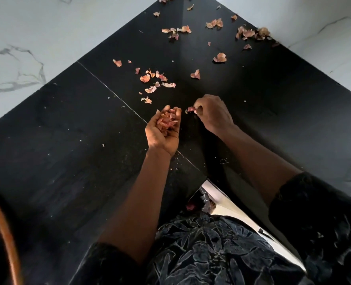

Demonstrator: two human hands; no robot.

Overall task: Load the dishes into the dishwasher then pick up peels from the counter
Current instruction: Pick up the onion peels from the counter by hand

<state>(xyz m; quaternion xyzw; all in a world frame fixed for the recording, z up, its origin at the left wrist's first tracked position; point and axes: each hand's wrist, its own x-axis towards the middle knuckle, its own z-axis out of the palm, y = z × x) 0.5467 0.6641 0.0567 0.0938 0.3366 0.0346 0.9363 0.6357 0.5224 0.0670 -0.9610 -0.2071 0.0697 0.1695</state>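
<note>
Thin, dry, pinkish-orange peels (157, 83) lay scattered over the black counter (67, 130), thickest toward its far corner, a crumpled heap of them (166, 121) sat in a cupped palm, one small peel (191, 109) was pinched between fingertips

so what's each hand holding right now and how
The left hand is cupped palm up around a pile of onion peels. The right hand pinches a single peel at its edge between the fingertips.
</note>
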